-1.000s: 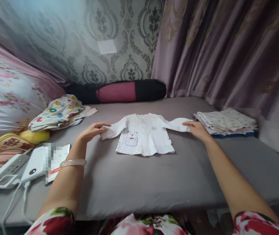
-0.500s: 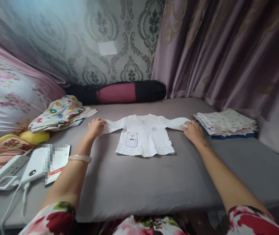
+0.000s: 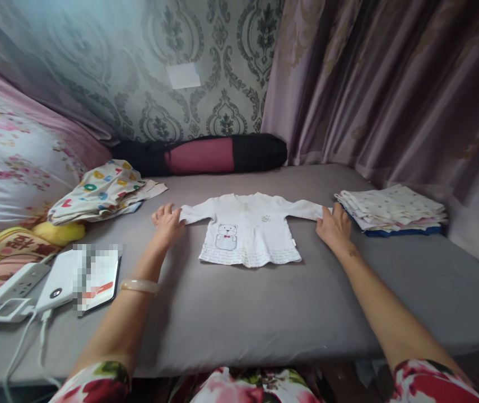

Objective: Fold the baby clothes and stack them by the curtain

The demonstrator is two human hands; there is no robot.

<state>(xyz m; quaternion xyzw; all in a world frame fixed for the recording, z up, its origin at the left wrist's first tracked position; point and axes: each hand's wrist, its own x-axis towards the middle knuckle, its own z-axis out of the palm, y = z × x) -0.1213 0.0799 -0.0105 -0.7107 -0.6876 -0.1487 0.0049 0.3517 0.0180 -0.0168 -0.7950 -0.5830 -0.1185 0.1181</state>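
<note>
Watching through the head view, I judge the step in hand to be straightening the white shirt (image 3: 247, 224), spread front up on the grey sheet (image 3: 239, 313) between both hands. The left hand (image 3: 168, 221) meets one cuff, fingers loosely spread; the right hand (image 3: 334, 225), half curled, covers the other. I can't tell whether either grips cloth. Next, I'd say, calls for releasing without dragging the cuffs. One second ago, both hands clearly pinched them, with the sleeves reaching wider.

White shirt (image 3: 256, 229) with a black-lined bear (image 3: 226, 237) — grey sheet (image 3: 243, 319), mauve curtain (image 3: 327, 84) — and red-flowered sleeves (image 3: 100, 383)!
</note>
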